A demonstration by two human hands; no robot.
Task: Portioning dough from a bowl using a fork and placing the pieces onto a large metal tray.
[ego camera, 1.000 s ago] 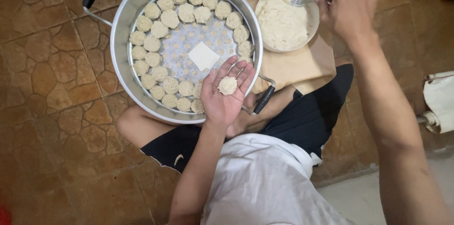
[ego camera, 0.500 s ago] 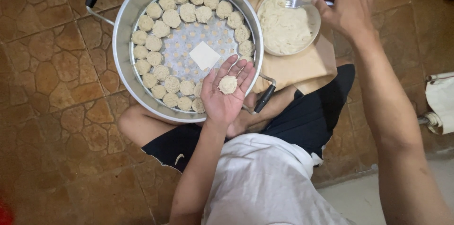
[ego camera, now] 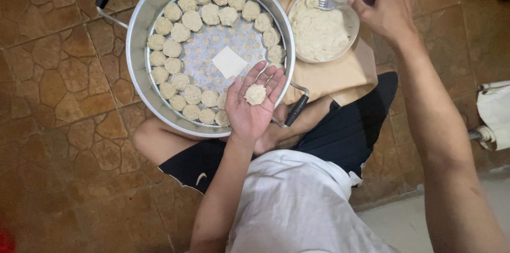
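Resting in the middle of the open left hand (ego camera: 254,105), palm up over the edge of the big steamer pot (ego camera: 139,45), is a small round dumpling (ego camera: 255,94). It looks soft, light and easy to squash, so gentle fingertips around its sides are best. The right hand (ego camera: 385,13) is closed on a fork (ego camera: 330,3), which seems to dip into the bowl of filling (ego camera: 350,19).

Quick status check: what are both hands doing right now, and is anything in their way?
Left hand open, dumpling on palm, over steamer pot. Right hand grips fork in filling bowl. Nothing blocking.
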